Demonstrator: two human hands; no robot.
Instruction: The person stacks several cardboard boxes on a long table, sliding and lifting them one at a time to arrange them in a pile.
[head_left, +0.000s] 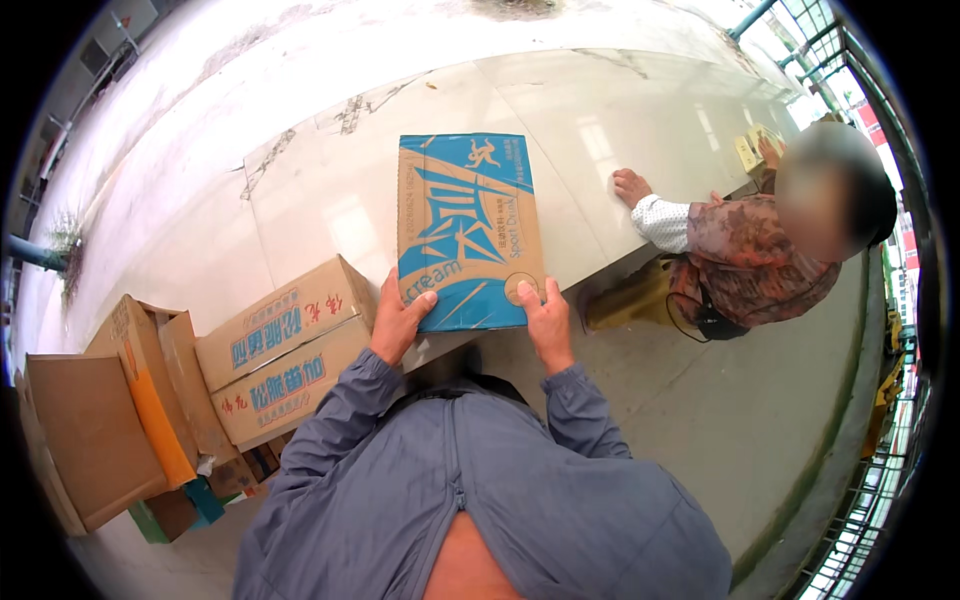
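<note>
Between my two hands is a blue and brown cardboard box (469, 225), printed as a sport drink carton. My left hand (400, 319) grips its near left corner, thumb on top. At the near right corner my right hand (547, 322) holds on the same way, its thumb lying on a printed circle. Beneath the box is a pale tiled counter (322, 187); whether the box rests on it or is lifted, I cannot tell. To the left of my left hand sits a closed, larger brown carton (277, 337) with printed writing.
Further left stands an open brown carton (97, 435) with raised flaps. A green box (161, 517) lies below it. At right, a person (757, 240) leans over the counter, one hand (632, 187) on its surface, the other by a small yellow box (750, 150).
</note>
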